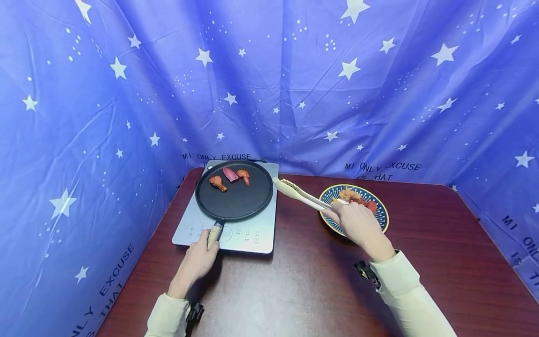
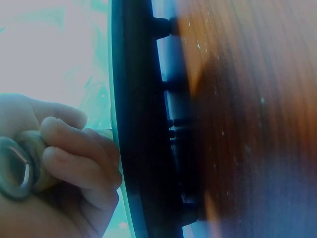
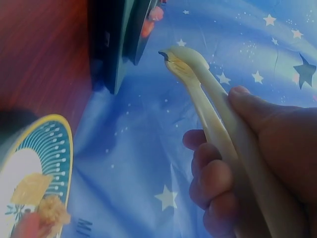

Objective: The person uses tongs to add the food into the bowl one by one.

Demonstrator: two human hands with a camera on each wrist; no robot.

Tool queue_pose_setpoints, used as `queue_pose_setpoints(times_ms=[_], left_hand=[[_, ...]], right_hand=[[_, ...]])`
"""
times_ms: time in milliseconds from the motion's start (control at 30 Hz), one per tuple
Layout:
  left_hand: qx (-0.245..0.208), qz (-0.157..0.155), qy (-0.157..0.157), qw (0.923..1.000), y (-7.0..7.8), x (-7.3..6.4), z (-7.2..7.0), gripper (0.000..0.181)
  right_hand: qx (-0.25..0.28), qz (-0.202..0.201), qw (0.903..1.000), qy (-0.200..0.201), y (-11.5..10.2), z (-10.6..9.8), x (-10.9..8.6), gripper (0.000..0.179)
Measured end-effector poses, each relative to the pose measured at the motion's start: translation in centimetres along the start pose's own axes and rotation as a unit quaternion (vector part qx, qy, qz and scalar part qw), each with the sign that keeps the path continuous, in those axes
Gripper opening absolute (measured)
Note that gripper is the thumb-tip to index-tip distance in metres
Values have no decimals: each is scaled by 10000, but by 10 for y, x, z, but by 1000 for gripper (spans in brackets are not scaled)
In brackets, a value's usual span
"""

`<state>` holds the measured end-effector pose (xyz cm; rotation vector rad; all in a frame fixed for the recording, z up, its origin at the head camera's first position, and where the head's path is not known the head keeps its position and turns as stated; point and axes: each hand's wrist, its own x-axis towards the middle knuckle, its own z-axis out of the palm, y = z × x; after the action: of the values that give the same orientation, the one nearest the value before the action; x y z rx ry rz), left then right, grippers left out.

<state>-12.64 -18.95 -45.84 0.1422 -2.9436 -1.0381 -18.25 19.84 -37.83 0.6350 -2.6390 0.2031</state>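
Grips tongs (image 1: pixel 290 191) in the right hand (image 1: pixel 361 225), apparently just above a patterned plate (image 1: pixel 382 217) of food (image 1: pixel 350 194). Clasps a black pan (image 1: pixel 236 200) by the handle (image 1: pixel 214 235) in the left hand (image 1: pixel 195 260), with three food pieces (image 1: pixel 230 174) on it beyond that hand and a cooktop (image 1: pixel 264 222) beneath.

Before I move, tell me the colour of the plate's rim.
The plate rim is yellow, clearest in the right wrist view.

Table (image 1: pixel 429 224): dark red-brown, wood-grained, rounded at the far corners, with a pale light reflection (image 1: pixel 261 299) on the near middle area. Curtain (image 1: pixel 261 63): blue-violet fabric, creased and folded, hung behind the table and along its left and right sides. Curtain print: white stars (image 1: pixel 349 69), white dots (image 1: pixel 330 43), and black capital lettering (image 1: pixel 236 157), low down, including "ONLY EXCUSE"
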Motion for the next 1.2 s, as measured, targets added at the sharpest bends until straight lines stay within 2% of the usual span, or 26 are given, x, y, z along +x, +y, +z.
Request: queue_pose_setpoints(times_ms=[133,367,633,833,1200], left_hand=[[-39,-13,-17,10000,1,-1,0,41],[5,-1,15,10000,1,-1,-1,40],[-37,7,22,10000,3,-2,-1,39],[-73,40,43,10000,3,-3,-2,39],[-106,33,10,9999,2,-3,-1,40]], right_hand=[[38,-15,9999,-154,-6,2,5,30],[163,196,9986,-469,-16,3,14,35],[429,-78,9980,-464,-26,9,25,35],[269,-134,9986,-433,-34,15,30,36],[192,-1,9958,-890,-46,24,36,32]])
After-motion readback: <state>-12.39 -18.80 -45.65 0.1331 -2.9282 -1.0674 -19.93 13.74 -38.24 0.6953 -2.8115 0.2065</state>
